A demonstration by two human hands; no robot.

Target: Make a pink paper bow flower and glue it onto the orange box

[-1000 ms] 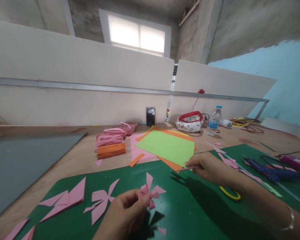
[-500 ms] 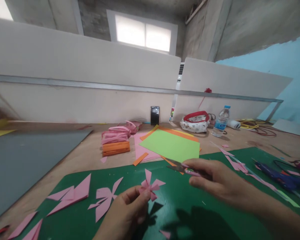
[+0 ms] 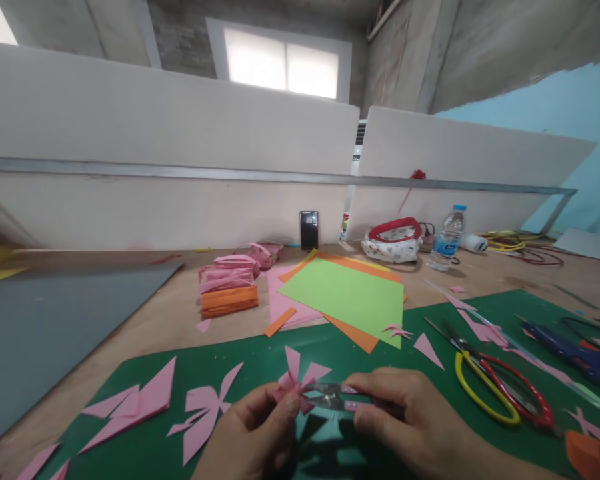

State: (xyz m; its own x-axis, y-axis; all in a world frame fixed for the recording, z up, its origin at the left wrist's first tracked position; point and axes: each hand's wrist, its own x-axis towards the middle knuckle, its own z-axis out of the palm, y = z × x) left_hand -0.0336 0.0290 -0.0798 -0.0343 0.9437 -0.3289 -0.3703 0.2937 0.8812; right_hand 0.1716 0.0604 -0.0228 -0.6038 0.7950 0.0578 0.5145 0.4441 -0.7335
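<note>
My left hand (image 3: 263, 423) pinches a pink paper flower (image 3: 293, 375) with several petals, held above the green cutting mat (image 3: 220, 357). My right hand (image 3: 405, 417) grips small snips (image 3: 330, 397) with pink handles. Their two metal blades are apart and reach the flower's right side, by a petal; whether they touch it I cannot tell. Left of my left hand, another pink paper flower (image 3: 205, 413) lies flat on the mat. Folded pink paper pieces (image 3: 140, 407) lie further left.
Scissors (image 3: 485, 380) with yellow and red handles lie right of my right hand, near a blue glue gun (image 3: 570, 350). Green paper (image 3: 347, 287) tops coloured sheets behind the mat. Further back stand a phone (image 3: 309, 230), a pouch (image 3: 393, 241) and a water bottle (image 3: 447, 239).
My right hand has moved left and down, bringing the snips from behind the flower to its right side. The scissors on the right have come into sight. The left hand keeps its pinch.
</note>
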